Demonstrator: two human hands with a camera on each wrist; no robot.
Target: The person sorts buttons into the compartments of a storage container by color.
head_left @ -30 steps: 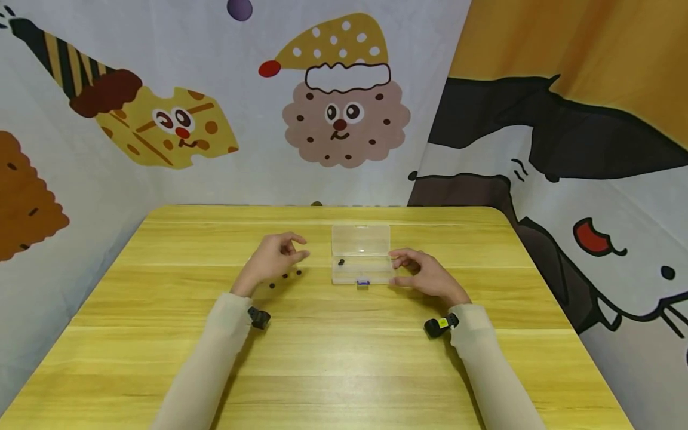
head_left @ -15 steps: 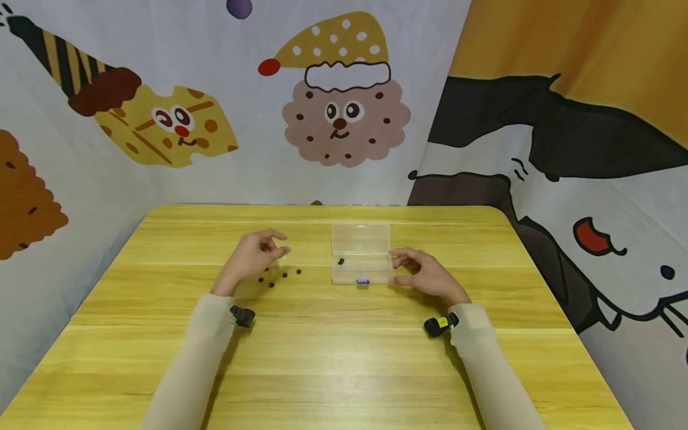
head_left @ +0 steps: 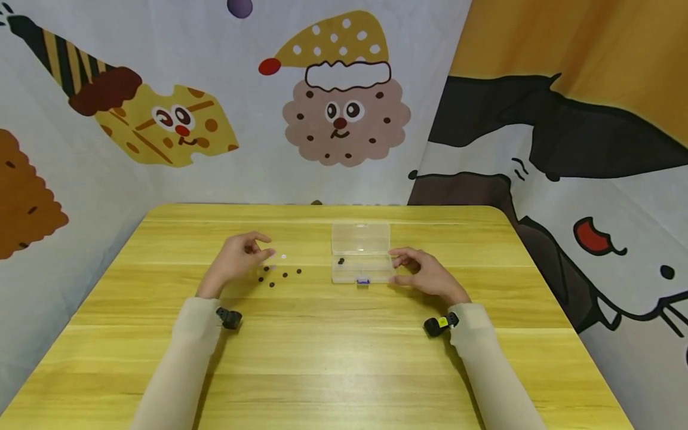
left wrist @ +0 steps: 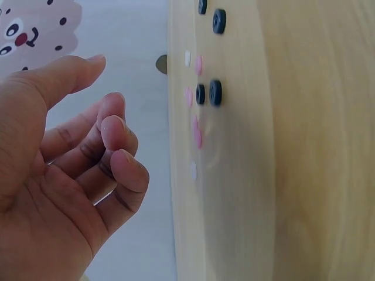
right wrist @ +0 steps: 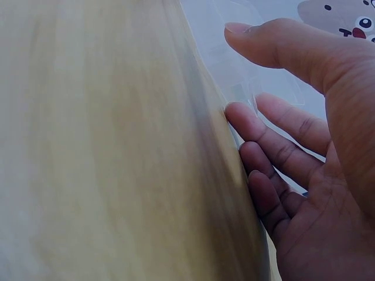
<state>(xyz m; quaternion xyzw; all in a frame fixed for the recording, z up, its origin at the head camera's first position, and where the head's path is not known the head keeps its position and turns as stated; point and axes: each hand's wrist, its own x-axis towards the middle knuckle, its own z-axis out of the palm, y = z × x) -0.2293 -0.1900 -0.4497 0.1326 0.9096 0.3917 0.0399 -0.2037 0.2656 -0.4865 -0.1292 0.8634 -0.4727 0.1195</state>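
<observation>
My left hand (head_left: 235, 260) hovers just left of small black buttons (head_left: 285, 275) scattered on the table. The left wrist view shows this hand (left wrist: 70, 164) with bent, relaxed fingers, thumb apart and nothing visible between them. Beside it are black buttons (left wrist: 219, 21), pink pieces (left wrist: 198, 139) and a whitish piece (left wrist: 194, 170). A clear plastic box (head_left: 371, 267) stands with its lid (head_left: 360, 240) raised, dark pieces (head_left: 341, 261) inside at the left. My right hand (head_left: 427, 276) touches the box's right side; in the right wrist view this hand (right wrist: 304, 146) has thumb and fingers apart.
The wooden table (head_left: 344, 358) has its far edge close behind the box. A patterned cloth (head_left: 215, 36) with cartoon figures hangs behind it. Small black devices (head_left: 230, 319) are strapped at both wrists.
My left hand has moved left, away from the box, and more black buttons and a whitish piece are uncovered on the table. The right hand and box have stayed in place.
</observation>
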